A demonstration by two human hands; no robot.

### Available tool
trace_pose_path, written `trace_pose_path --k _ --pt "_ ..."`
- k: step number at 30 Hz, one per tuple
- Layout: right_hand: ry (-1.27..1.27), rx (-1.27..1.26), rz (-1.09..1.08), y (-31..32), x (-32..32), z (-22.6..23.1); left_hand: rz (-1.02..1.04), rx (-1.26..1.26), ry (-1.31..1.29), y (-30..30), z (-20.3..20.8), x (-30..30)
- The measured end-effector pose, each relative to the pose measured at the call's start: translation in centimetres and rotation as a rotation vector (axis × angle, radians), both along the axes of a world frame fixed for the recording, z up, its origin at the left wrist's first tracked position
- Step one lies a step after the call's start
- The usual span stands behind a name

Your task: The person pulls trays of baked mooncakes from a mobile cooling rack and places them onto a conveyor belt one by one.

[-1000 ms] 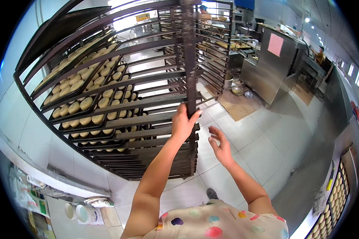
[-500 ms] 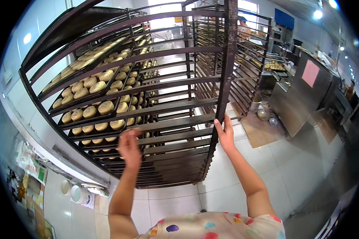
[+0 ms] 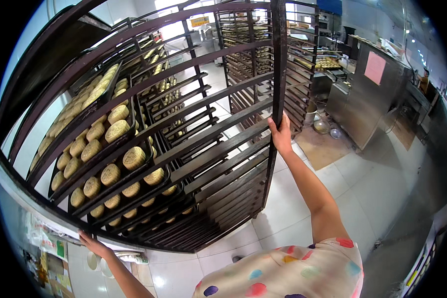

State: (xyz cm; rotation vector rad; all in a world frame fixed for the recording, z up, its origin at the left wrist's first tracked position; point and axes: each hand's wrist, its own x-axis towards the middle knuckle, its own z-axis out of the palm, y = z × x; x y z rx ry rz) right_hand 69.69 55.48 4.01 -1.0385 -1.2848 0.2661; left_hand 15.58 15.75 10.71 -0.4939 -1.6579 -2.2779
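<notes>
A tall dark metal bakery rack (image 3: 233,116) fills the middle, its slats running across in front of me. On its left side, black baking trays (image 3: 134,130) hold rows of round, patterned pastries (image 3: 110,174). My right hand (image 3: 281,134) grips the rack's right upright, thumb on the near face and the other fingers partly hidden around the post. Low on the left, my left hand (image 3: 94,246) is at the outer edge of the rack's left upright, with its visible fingers stretched out. I cannot tell how firmly it touches the metal.
A second rack with trays (image 3: 248,54) stands behind. To the right are a steel cabinet (image 3: 355,94) with a pink sheet, metal bowls (image 3: 322,127) and a cardboard piece (image 3: 323,149) on the tiled floor. White buckets (image 3: 92,260) stand low on the left. Another person (image 3: 424,82) is at the far right.
My left hand has moved from in front of the slats down and left to the left upright. The rack looks turned and nearer on its left side. My right hand stays on its post.
</notes>
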Motion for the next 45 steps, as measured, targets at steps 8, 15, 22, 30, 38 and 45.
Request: trace_pose_path --k 8,15,22,30,38,45 --pt "0.057 -0.168 0.113 5.0 -1.0 1.1 -0.078 0.053 -0.056 1.8 1.7 1.1" --pt "0.038 -0.180 0.268 11.2 -3.2 0.9 0.098 0.142 -0.123 3.0 1.3 2.4" --pt "0.058 -0.160 0.447 19.4 -6.9 1.8 0.366 -0.094 0.086 5.3 1.2 5.2" --pt "-0.090 -0.112 0.453 27.1 -15.3 3.5 0.710 -0.205 0.060 7.2 1.8 8.4" --pt "0.012 -0.165 0.647 30.2 -21.5 3.3 0.714 -0.162 0.113 8.1 1.7 10.1" --pt "-0.098 -0.174 0.630 30.6 -22.4 3.9 0.753 -0.187 0.047 7.9 0.9 9.4"
